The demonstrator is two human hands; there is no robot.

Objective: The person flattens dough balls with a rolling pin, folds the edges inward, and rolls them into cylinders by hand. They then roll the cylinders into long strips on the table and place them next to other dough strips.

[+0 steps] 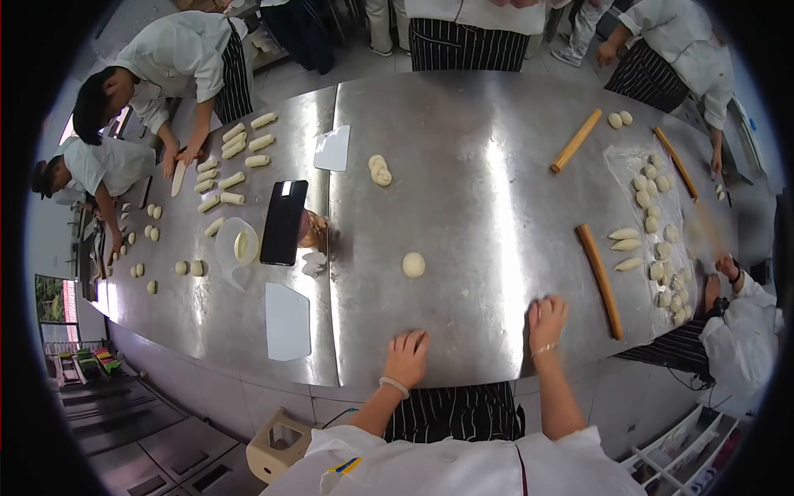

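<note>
My left hand [407,357] rests on the near edge of the steel table [447,331], its fingers laid on the metal with nothing in them. Farther right, my right hand [547,322] also lies on the tabletop, fingers loosely bent and holding nothing. A round dough ball [413,264] sits beyond my left hand, apart from it. Behind that ball lies a knotted piece of dough [380,170]. To the right of my right hand is a wooden rolling pin [599,281], not touched by it.
Left of me are a white scraper [288,322], a phone [284,223] and a plastic bowl [237,254]. Dough rolls [232,180] lie farther left, near a co-worker [178,66]. At right are another rolling pin [576,140], dough balls [643,198] and pointed dough pieces [627,245].
</note>
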